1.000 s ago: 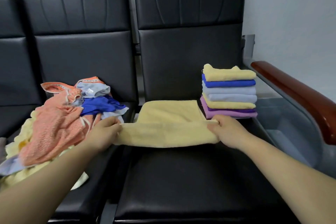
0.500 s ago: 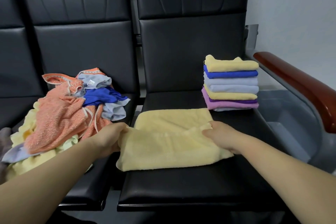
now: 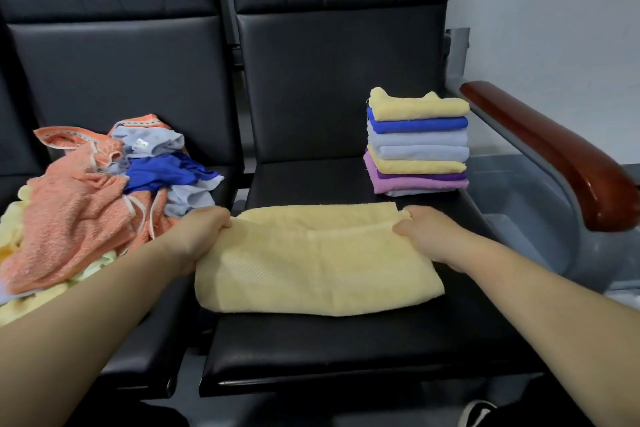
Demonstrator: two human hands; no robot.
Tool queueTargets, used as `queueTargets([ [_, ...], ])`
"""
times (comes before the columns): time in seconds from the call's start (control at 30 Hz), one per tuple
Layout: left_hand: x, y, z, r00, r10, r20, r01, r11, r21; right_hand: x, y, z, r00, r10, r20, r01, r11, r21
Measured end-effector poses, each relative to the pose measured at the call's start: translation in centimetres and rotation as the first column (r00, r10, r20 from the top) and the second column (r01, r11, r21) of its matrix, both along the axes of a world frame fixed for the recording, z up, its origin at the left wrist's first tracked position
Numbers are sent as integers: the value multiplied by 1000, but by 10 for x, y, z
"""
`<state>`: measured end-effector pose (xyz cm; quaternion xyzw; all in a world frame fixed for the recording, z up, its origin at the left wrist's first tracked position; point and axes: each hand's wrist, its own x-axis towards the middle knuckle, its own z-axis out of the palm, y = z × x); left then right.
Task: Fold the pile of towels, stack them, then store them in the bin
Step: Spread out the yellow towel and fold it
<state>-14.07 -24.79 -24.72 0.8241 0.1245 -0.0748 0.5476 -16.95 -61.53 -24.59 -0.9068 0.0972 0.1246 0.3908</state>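
Both hands grip the yellow towel (image 3: 318,267) lying between them on the black seat (image 3: 346,350), left hand (image 3: 199,232) clamped on its left edge, right hand (image 3: 427,232) on its right, with the folded stack (image 3: 417,142) just beyond the right hand and the unfolded pile (image 3: 90,191) beside the left.

Pale yellow towel (image 3: 311,270), black seat (image 3: 346,347)

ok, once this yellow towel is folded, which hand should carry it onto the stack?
Probably right. The right hand grips the yellow towel on the side nearest the folded stack; the left hand holds the far end, beside the unfolded pile.
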Motion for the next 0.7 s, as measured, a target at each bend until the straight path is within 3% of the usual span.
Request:
queueTargets([
  [0.13,18,4,-9,996,64,56,-71,988,134,21,7,0,983,-119,143,112,992,59],
  [0.27,35,6,-15,987,108,122,-132,970,205,38,21,-3,973,-115,202,107,993,49],
  [0.43,47,-3,-35,991,53,124,-90,943,320,53,27,-27,986,-1,164,28,986,-166],
  [0.7,72,-16,-42,994,-69,85,19,875,484,69,6,-37,983,-76,170,132,928,-347],
])
